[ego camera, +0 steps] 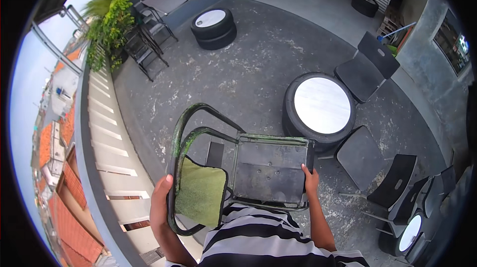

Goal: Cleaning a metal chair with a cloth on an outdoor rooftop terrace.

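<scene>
A dark metal-framed chair [270, 170] with a worn black seat is held against my striped shirt. My left hand [161, 196] grips the outer tube of its curved frame, which has green patches. A green cloth [203, 192] with a dark edge hangs at that frame, just right of my left hand; whether the hand touches it I cannot tell. My right hand [310, 179] holds the far right edge of the seat, its thumb on top. The chair's legs are mostly hidden.
Ahead to the right stands a tire table [318, 106] with a white top, with black chairs [359, 77] around it. Another tire table [214, 28] is farther off, near stacked metal chairs [143, 45] and plants [111, 25]. A slotted parapet wall [111, 125] runs along the left.
</scene>
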{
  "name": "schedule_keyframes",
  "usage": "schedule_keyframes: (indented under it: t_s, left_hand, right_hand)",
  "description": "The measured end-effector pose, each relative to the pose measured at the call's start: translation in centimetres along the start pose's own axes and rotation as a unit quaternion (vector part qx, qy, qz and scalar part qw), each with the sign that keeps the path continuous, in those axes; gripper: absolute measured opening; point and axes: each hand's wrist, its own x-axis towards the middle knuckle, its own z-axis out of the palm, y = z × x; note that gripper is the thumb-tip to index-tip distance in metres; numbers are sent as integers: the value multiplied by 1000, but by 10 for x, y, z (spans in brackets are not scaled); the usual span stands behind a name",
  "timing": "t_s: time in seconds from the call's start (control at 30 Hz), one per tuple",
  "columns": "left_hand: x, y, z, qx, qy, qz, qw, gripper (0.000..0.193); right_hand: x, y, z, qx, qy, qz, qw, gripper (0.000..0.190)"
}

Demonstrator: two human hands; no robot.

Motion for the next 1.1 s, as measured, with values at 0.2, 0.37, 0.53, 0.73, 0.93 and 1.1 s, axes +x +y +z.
schedule_keyframes:
  t_s: [0.2, 0.37, 0.53, 0.73, 0.93, 1.1]
  left_hand:
    - [-44, -33, -39, -91, 113, 24, 989, 50]
    - [-50, -62, -45, -55, 144, 9, 988, 51]
    - [-37, -60, -27, -127, 132, 4, 983, 49]
    - [-20, -74, -15, -147, 127, 26, 981, 44]
    - [-13, -70, 7, -64, 38, 59, 995, 39]
    - [-13, -69, 45, -91, 72, 38, 993, 31]
  right_hand:
    - [28, 22, 19, 153, -262, -35, 952, 37]
    - [17, 12, 23, 111, -305, 51, 945, 28]
    - [57, -9, 18, 99, -331, -33, 938, 33]
    - [78, -29, 16, 78, -312, -15, 947, 33]
    - [106, 1, 12, 104, -327, 29, 939, 57]
    - [130, -12, 18, 43, -384, -15, 922, 69]
